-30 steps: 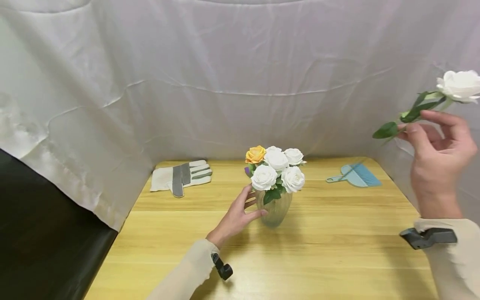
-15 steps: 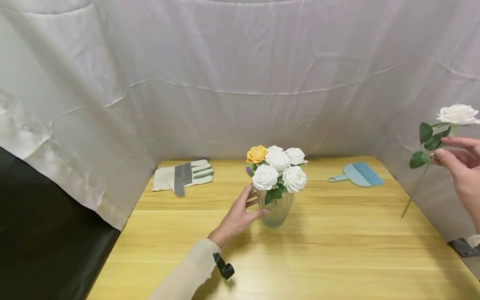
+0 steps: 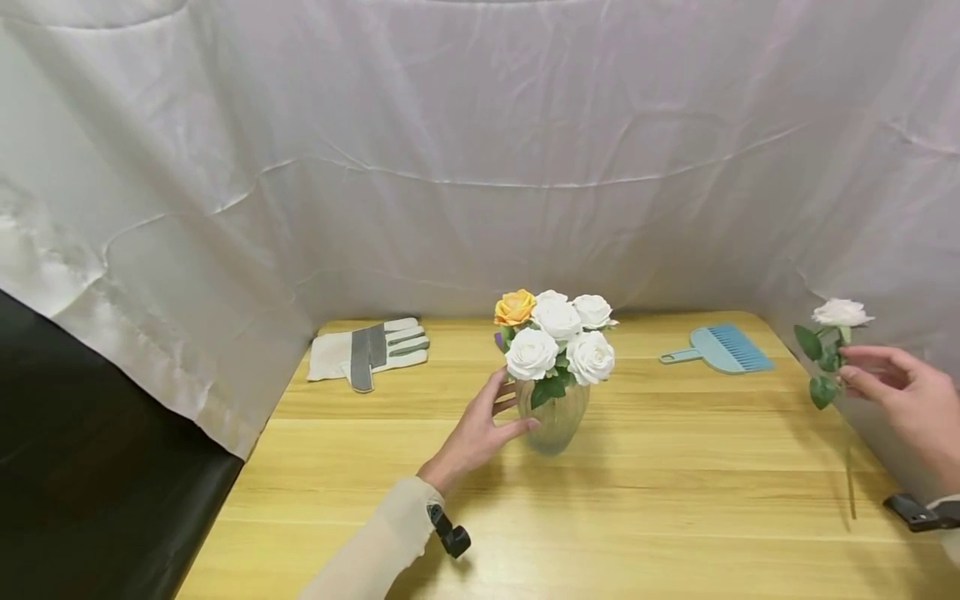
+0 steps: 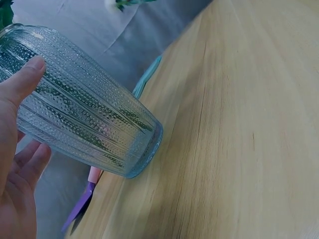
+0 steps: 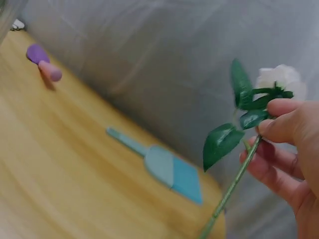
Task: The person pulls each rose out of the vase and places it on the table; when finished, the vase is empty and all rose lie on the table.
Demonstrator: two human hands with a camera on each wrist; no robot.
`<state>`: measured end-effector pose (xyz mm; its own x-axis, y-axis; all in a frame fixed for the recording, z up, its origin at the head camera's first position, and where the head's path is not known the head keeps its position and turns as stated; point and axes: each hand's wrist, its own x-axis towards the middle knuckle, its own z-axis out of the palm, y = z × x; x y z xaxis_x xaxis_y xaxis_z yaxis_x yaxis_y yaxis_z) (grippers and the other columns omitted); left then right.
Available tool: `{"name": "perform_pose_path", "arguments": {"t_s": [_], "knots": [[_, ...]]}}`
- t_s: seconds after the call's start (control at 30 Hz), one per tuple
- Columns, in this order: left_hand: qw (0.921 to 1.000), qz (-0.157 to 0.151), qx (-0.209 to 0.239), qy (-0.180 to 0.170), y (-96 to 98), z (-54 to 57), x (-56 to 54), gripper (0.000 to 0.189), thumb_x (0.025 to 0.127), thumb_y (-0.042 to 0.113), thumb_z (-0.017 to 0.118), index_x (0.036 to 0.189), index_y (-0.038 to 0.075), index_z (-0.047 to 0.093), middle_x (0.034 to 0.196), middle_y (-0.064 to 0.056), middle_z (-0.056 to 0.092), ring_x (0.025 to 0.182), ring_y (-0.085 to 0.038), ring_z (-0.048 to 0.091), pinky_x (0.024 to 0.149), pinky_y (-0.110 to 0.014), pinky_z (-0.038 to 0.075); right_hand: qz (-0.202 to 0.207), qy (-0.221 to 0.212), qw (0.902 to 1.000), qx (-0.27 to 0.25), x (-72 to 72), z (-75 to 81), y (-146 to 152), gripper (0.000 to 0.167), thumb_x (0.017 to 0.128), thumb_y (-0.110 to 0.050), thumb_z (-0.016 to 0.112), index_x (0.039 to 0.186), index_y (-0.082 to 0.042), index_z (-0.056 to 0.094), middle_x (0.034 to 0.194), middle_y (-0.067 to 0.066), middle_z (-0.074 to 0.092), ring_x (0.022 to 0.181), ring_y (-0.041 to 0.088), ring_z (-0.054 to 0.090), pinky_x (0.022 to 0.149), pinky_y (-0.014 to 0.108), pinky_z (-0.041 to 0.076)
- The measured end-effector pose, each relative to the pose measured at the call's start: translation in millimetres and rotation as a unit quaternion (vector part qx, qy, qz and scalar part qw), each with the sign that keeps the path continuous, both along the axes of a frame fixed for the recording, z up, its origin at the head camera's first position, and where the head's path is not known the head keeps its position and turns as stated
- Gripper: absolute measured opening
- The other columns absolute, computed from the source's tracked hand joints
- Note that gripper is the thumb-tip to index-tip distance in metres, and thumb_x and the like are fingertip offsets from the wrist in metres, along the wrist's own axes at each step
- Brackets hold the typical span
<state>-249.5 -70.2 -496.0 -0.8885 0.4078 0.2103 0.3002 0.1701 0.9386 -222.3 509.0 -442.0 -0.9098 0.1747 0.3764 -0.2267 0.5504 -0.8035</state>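
A white rose [image 3: 842,313] is pinched by its stem [image 5: 230,190] between thumb and fingers of the right hand [image 3: 903,402], its bloom [image 5: 285,78] held above the fingertips. The ribbed glass vase [image 3: 561,421] is clasped between the parted thumb and fingers of the left hand [image 3: 477,433], with more white roses [image 3: 557,317] and an orange-yellow rose [image 3: 514,307] gathered above them; a blue hand brush [image 3: 726,348] is laid beyond, between both hands' fingers
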Motion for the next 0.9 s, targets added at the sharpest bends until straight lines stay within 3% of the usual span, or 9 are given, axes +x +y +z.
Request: {"name": "perform_pose_path", "arguments": {"t_s": [0.1, 0.27, 0.4, 0.5, 0.7, 0.9], "knots": [[1.0000, 0.000, 0.000, 0.002, 0.6, 1.6, 0.0, 0.090, 0.097, 0.033, 0.085, 0.169, 0.038, 0.031, 0.169, -0.007, 0.046, 0.151, -0.033, 0.054, 0.124, -0.054, 0.050, -0.015, -0.055, 0.9981, 0.025, -0.9, -19.8, 5.3, 0.028, 0.110, -0.014, 0.067, 0.127, -0.036, 0.067, 0.102, -0.046, 0.062, 0.080, -0.017, 0.065, 0.064, 0.005, 0.055], [0.9999, -0.004, 0.007, 0.010, 1.9, 2.9, -0.3, 0.088, 0.098, 0.030, 0.085, 0.169, 0.035, 0.033, 0.168, -0.008, 0.047, 0.151, -0.034, 0.053, 0.125, -0.055, 0.049, -0.002, -0.114, 0.9933, 0.019, -1.5, -48.2, 17.0, 0.019, 0.111, -0.020, 0.067, 0.125, -0.032, 0.067, 0.100, -0.047, 0.063, 0.081, -0.016, 0.066, 0.065, 0.011, 0.059], [0.9999, -0.005, 0.011, 0.012, 2.3, 2.3, -0.2, 0.088, 0.098, 0.029, 0.085, 0.169, 0.034, 0.033, 0.168, -0.010, 0.048, 0.151, -0.036, 0.053, 0.125, -0.058, 0.048, -0.009, -0.151, 0.9874, 0.047, -0.6, -68.1, 25.7, 0.018, 0.112, -0.027, 0.065, 0.128, -0.022, 0.067, 0.098, -0.049, 0.058, 0.080, -0.016, 0.065, 0.063, 0.016, 0.062], [0.9998, -0.008, 0.014, 0.010, 2.9, 1.2, -1.1, 0.088, 0.097, 0.029, 0.085, 0.169, 0.034, 0.034, 0.167, -0.010, 0.048, 0.151, -0.036, 0.053, 0.125, -0.060, 0.048, -0.017, -0.178, 0.9822, 0.058, -0.2, -81.6, 31.2, 0.033, 0.112, -0.028, 0.064, 0.136, -0.005, 0.065, 0.097, -0.050, 0.054, 0.078, -0.012, 0.067, 0.063, 0.021, 0.064], [0.9998, -0.009, 0.018, 0.005, 2.2, 0.2, -2.4, 0.088, 0.097, 0.028, 0.086, 0.169, 0.035, 0.034, 0.167, -0.010, 0.048, 0.151, -0.036, 0.053, 0.125, -0.062, 0.047, 0.001, -0.204, 0.9785, 0.029, -2.4, -94.4, 31.3, 0.038, 0.114, -0.020, 0.060, 0.143, 0.004, 0.059, 0.097, -0.047, 0.054, 0.082, -0.015, 0.065, 0.068, 0.022, 0.066], [0.9998, -0.005, 0.018, 0.001, 0.2, -0.1, -1.3, 0.089, 0.097, 0.028, 0.085, 0.169, 0.034, 0.034, 0.168, -0.010, 0.047, 0.151, -0.036, 0.053, 0.125, -0.060, 0.047, 0.008, -0.226, 0.9724, 0.055, -6.1, -94.5, 27.5, 0.060, 0.114, -0.029, 0.060, 0.156, 0.012, 0.046, 0.101, -0.047, 0.049, 0.082, -0.016, 0.064, 0.068, 0.022, 0.066]]}}
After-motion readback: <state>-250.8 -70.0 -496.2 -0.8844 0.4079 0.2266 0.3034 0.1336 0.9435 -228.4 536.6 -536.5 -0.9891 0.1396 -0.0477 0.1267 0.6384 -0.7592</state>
